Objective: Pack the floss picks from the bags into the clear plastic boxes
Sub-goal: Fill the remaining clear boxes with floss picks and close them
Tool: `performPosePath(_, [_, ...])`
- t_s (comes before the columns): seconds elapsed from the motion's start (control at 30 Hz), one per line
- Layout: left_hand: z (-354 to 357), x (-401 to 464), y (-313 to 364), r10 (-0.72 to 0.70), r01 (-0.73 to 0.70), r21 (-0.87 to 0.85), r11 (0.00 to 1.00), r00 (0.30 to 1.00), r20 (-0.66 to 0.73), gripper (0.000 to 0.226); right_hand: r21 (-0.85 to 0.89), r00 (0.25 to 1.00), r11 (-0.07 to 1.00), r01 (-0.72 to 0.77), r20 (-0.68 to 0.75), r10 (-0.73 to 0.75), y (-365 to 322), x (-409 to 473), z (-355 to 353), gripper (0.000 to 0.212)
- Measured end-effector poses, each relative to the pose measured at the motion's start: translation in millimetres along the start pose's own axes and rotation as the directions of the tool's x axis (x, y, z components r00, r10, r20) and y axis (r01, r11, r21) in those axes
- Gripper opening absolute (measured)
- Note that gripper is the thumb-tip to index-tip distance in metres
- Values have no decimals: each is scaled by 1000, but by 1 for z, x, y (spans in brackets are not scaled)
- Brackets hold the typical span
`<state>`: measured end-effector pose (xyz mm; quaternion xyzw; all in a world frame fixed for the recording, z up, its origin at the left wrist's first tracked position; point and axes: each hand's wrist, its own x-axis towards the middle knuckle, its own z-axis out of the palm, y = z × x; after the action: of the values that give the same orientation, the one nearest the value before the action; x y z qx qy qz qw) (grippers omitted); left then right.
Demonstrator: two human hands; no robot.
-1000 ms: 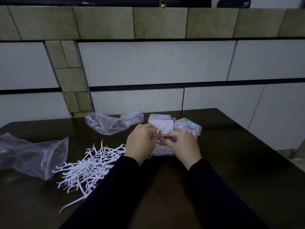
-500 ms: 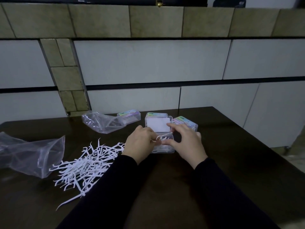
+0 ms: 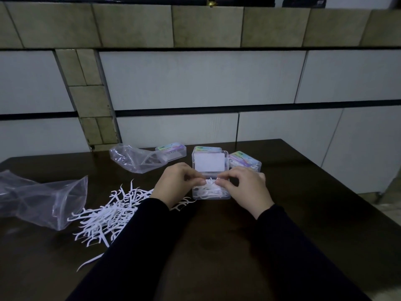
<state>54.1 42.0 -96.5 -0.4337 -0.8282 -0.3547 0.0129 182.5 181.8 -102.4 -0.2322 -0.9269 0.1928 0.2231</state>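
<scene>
Floss picks (image 3: 211,183) are pinched by the left hand (image 3: 173,186) and right hand (image 3: 247,187) over the open clear box (image 3: 211,195). More picks are piled loose on the worktop (image 3: 314,213).

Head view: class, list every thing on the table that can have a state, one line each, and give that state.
Open clear box: lid up, partly filled with picks.
Left hand: pinching picks over the box.
Right hand: pinching picks over the box.
Loose floss picks: heaped on the table, unpacked.
Near bag: open, lying on its side.
Far bag: crumpled, lying flat.
Three labelled boxes: closed.
</scene>
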Motion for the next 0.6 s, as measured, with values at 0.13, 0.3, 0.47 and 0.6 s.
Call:
performPosePath(0.13, [0, -1, -2, 4, -3, -38, 999, 1000, 21, 17, -29, 994, 998, -54, 96, 57, 2, -1, 0, 64])
performPosePath(0.3, [-9, -2, -2, -69, 77, 71, 995, 991, -113, 19, -23, 984, 996, -84, 157, 87, 3, -3, -1, 79])
performPosePath(0.47, [-19, -5, -14, -216, 176, 269, 947, 968, 127, 21, -21, 975, 993, -115, 189, 117, 2, -4, -3, 77])
performPosePath(0.6, [-26, -8, -11, -268, 198, 288, 937, 937, 226, 31, -21, 971, 991, -135, 194, 136, 2, -4, -2, 78])
